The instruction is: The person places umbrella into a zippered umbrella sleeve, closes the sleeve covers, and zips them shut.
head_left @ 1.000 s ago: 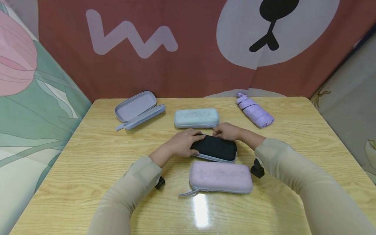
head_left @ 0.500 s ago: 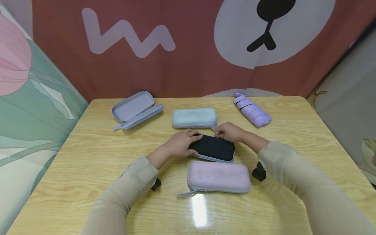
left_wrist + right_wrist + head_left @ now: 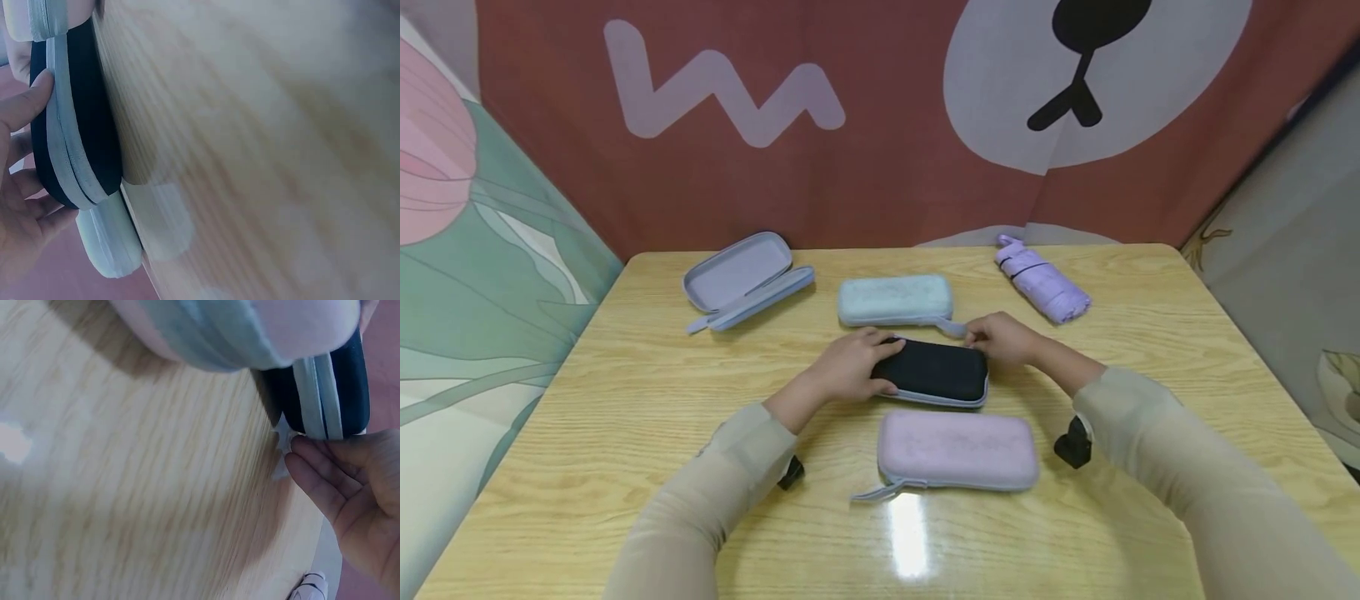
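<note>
A black pencil case point(image 3: 931, 370) with a light grey zipper lies mid-table. My left hand point(image 3: 847, 367) grips its left end, fingers over the back edge and thumb at the front; the left wrist view has the thumb beside the zipper band point(image 3: 60, 119). At the back right corner my right hand point(image 3: 1006, 338) pinches the zipper pull, mostly hidden by the fingers. In the right wrist view, the curled right fingers point(image 3: 322, 472) are right at the end of the zipper.
A pink case point(image 3: 958, 451) lies in front of the black one, a pale blue case point(image 3: 895, 301) behind it. An opened lavender case point(image 3: 737, 273) sits at the back left, a folded purple umbrella point(image 3: 1043, 283) at the back right. A printed curtain hangs behind the table point(image 3: 625, 417).
My right hand has slid rightward along the back edge of the black pencil case to its corner. The case has turned slightly and shifted a little left, with my left hand still holding it.
</note>
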Tool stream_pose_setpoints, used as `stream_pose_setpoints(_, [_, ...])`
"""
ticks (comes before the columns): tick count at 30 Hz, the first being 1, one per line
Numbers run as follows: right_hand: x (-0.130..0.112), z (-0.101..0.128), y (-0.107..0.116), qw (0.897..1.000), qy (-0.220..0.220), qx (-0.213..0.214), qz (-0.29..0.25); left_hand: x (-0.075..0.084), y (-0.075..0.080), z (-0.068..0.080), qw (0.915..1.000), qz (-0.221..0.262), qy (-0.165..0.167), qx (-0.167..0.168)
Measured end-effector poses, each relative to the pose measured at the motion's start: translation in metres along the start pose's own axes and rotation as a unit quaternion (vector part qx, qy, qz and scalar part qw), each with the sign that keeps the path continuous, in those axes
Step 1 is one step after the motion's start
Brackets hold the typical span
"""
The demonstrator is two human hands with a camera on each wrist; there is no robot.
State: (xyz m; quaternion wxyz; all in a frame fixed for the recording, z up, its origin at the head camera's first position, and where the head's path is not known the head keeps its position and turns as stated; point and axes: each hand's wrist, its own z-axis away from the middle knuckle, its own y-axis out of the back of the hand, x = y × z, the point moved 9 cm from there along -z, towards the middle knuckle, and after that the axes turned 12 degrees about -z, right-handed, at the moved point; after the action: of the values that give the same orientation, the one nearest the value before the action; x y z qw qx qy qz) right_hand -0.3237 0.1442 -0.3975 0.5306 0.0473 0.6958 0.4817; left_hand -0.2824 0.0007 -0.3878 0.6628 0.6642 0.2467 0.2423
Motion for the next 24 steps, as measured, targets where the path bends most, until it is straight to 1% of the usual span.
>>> stream_pose_setpoints(5, [0.008, 0.005, 0.002, 0.999, -0.034, 0.003, -0.035, -0.008, -0.001, 0.004, 0.9996, 0.0, 0.027, -0.008])
stream_pose_setpoints(11, [0.009, 0.007, 0.002, 0.998, -0.038, 0.011, -0.045, -0.012, 0.0, 0.005, 0.9989, -0.004, 0.047, -0.009])
stream_pose_setpoints(17, [0.012, 0.006, 0.002, 0.994, -0.067, 0.014, -0.081, -0.015, 0.0, 0.005, 0.9972, -0.015, 0.073, -0.006])
stream_pose_setpoints(19, [0.013, 0.006, 0.002, 0.993, -0.075, 0.013, -0.089, -0.016, -0.001, 0.005, 0.9968, -0.022, 0.078, -0.004])
stream_pose_setpoints(24, [0.013, 0.005, 0.003, 0.994, -0.074, 0.015, -0.076, -0.014, 0.0, 0.004, 0.9966, -0.032, 0.076, 0.006])
